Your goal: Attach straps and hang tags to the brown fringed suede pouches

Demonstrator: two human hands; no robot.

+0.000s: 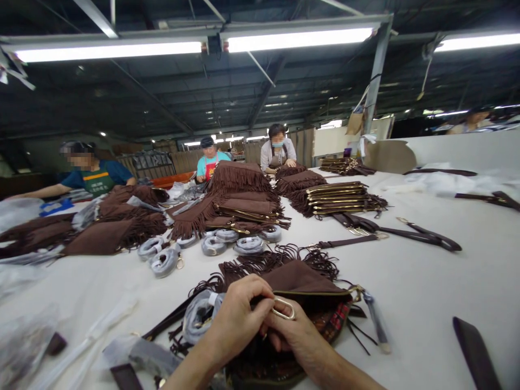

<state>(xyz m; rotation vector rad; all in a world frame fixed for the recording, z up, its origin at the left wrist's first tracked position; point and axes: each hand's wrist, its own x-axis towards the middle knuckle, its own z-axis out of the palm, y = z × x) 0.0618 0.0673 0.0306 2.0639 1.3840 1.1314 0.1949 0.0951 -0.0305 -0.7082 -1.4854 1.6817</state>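
Note:
Both hands meet over an open brown fringed bag (300,277), whose red plaid lining (339,320) shows below its zipper edge. A gold oval ring (289,304) sits at the fingertips. My left hand (239,309) pinches at its left end with thumb and forefinger. My right hand (300,331) has its fingers closed around the lower side of the ring. What the ring is attached to is hidden by the fingers. Beside my left wrist lies a coiled strap in grey wrapping (194,319). A wrapped zipper pull (376,319) hangs at the bag's right corner.
Several wrapped strap coils (248,245) lie beyond the bag. Behind them are piles of brown fringed bags (239,179) and a stack with gold zippers (337,197). Loose brown straps (422,236) lie to the right, clear plastic (28,346) to the left. Several people work across the table.

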